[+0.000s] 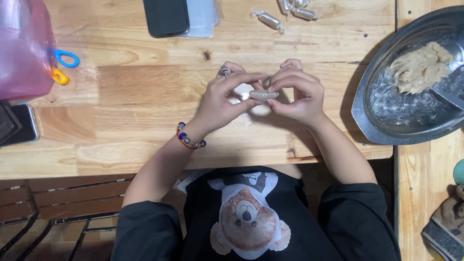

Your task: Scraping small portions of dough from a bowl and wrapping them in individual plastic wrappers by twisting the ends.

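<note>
1. Both hands meet over the light wooden plank counter (145,87), pinching one small pale oblong candy piece (263,94) between thumbs and fingertips.
2. Left hand (224,99) grips its left end, right hand (297,96) its right end, probably to shape or wrap it evenly.
3. Right of the candy sits a round metal bowl (372,111) with a beige dough lump (420,67), handy to reach.
4. Above the candy lie clear-wrapped finished candies (268,19) and a black phone (166,17).
</note>
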